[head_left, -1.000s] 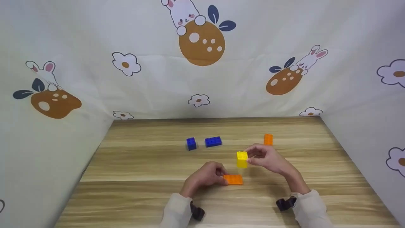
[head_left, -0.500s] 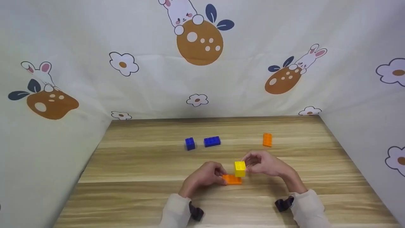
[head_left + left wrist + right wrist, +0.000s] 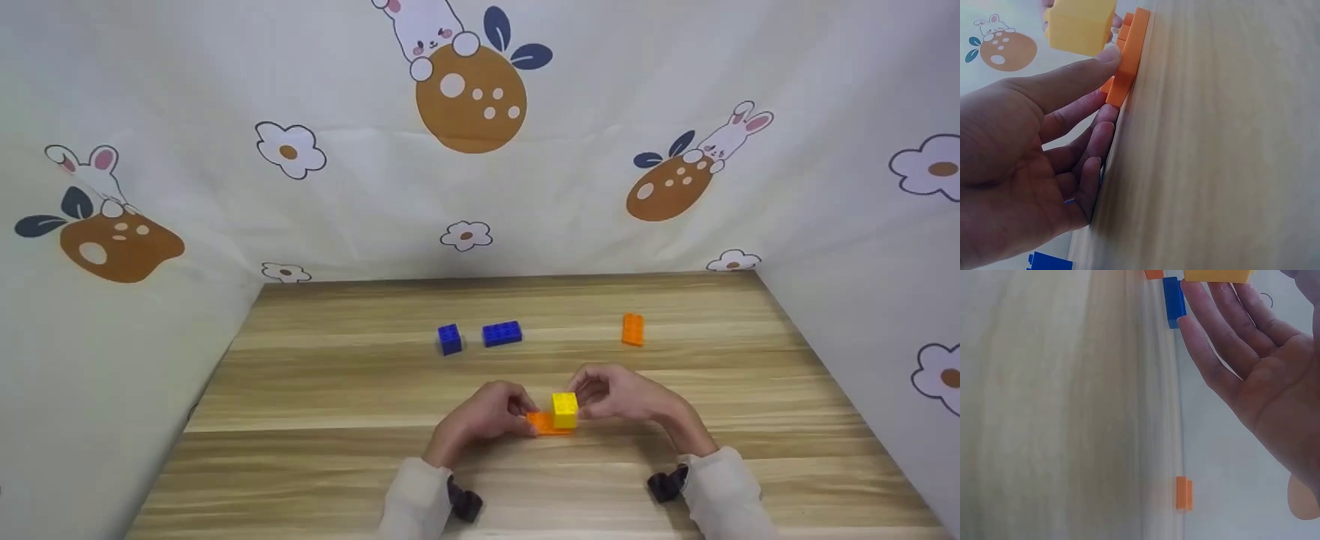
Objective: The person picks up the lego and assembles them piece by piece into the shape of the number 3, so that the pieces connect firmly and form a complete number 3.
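Observation:
With thumb and fingers, my left hand point(image 3: 487, 411) pinches the left end of a flat orange building brick point(image 3: 1133, 53), which lies flat on the wooden table. A square yellow building brick point(image 3: 565, 410) is pinched in my right hand point(image 3: 624, 394). It overlaps the right part of the orange brick in the head view. From the left wrist, the yellow brick shows just above the orange brick's studs, apart from them. In the right wrist view only the lower edge of the yellow brick point(image 3: 1219, 275) is visible, at the fingertips.
Farther back on the table point(image 3: 337, 390) are a small blue brick point(image 3: 450, 340) and a longer blue brick point(image 3: 502, 334). Another flat orange brick point(image 3: 633, 330) lies at the back right. A printed cloth point(image 3: 360, 195) encloses the table behind and at the sides.
My right hand has brought the yellow brick down and slightly left, from behind the orange brick to over its right part. My left hand has stayed on the orange brick.

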{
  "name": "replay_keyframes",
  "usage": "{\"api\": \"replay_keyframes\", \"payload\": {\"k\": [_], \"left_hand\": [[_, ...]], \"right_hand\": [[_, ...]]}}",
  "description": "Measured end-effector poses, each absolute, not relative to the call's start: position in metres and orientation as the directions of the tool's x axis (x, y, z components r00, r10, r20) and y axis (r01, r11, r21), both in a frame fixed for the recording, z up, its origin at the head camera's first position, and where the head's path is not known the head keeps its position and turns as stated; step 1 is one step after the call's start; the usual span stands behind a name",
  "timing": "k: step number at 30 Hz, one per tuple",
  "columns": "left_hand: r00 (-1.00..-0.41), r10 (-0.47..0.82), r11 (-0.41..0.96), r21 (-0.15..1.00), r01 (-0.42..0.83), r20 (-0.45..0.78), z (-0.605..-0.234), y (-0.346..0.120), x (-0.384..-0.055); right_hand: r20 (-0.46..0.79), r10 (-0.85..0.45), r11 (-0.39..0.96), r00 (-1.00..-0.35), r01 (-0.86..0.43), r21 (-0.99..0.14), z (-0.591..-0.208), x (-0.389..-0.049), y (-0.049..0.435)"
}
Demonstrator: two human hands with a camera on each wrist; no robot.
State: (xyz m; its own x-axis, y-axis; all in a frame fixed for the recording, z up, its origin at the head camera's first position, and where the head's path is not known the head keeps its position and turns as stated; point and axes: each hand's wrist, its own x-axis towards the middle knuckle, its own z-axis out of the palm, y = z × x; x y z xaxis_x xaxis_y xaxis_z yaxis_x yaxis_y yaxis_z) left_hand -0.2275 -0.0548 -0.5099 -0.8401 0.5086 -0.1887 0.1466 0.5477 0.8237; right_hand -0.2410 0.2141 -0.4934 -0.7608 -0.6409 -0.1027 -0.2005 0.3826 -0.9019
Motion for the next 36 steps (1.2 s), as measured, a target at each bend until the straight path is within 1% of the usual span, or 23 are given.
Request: {"api": "replay_keyframes", "payload": {"k": [10, 17, 24, 31, 36], "left_hand": [[-0.845, 0.495, 0.555, 0.822, 0.128, -0.203, -0.510, -0.055, -0.227], [-0.853, 0.490, 0.552, 0.821, 0.145, -0.180, -0.510, -0.056, -0.227], [-0.845, 0.502, 0.543, 0.828, 0.141, -0.186, -0.510, -0.055, -0.227], [-0.840, 0.520, 0.537, 0.824, 0.180, -0.156, -0.512, -0.056, -0.226], [-0.844, 0.506, 0.544, 0.826, 0.152, -0.179, -0.510, -0.055, -0.227]], "right_hand": [[-0.135, -0.634, 0.425, -0.762, -0.198, -0.883, -0.492, -0.240, 0.211], [-0.131, -0.635, 0.423, -0.761, -0.201, -0.883, -0.488, -0.239, 0.208], [-0.118, -0.621, 0.436, -0.775, -0.216, -0.874, -0.488, -0.235, 0.207], [-0.112, -0.630, 0.437, -0.769, -0.231, -0.869, -0.489, -0.230, 0.206], [-0.102, -0.625, 0.436, -0.774, -0.238, -0.868, -0.487, -0.230, 0.206]]}}
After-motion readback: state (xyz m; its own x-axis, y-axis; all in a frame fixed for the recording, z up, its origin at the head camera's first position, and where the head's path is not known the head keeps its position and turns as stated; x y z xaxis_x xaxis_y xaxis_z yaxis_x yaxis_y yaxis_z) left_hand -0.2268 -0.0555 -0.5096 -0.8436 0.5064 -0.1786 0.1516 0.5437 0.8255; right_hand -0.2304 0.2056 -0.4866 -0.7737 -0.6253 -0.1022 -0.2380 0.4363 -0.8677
